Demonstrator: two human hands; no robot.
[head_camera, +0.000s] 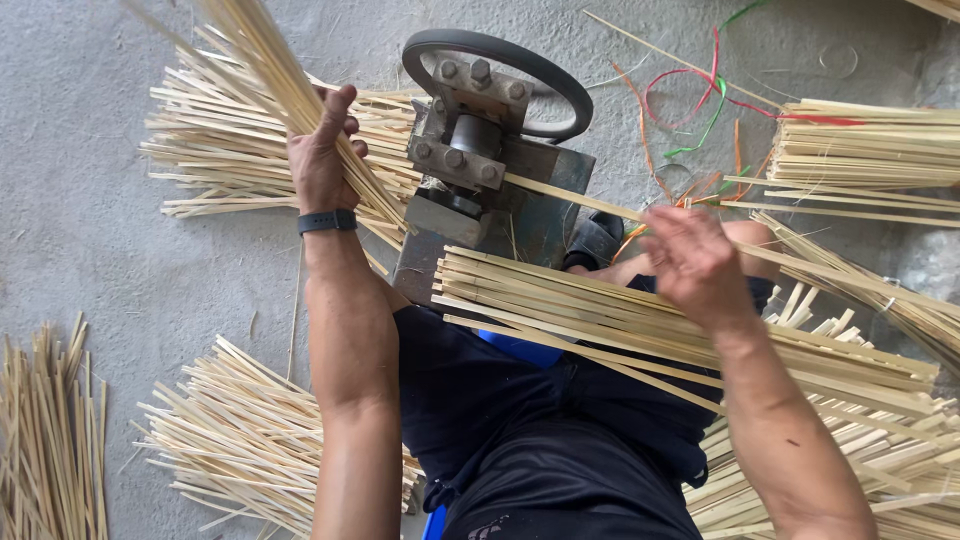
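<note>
I see bare grey concrete floor (90, 230) left of the green metal wheel-topped splitting machine (490, 160). My left hand (322, 155) grips a bundle of pale bamboo strips (270, 70) beside it; my right hand (695, 262) pinches one long strip (575, 197) at its outlet.

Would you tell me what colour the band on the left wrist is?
Black wristband, clearest in the head view.
</note>
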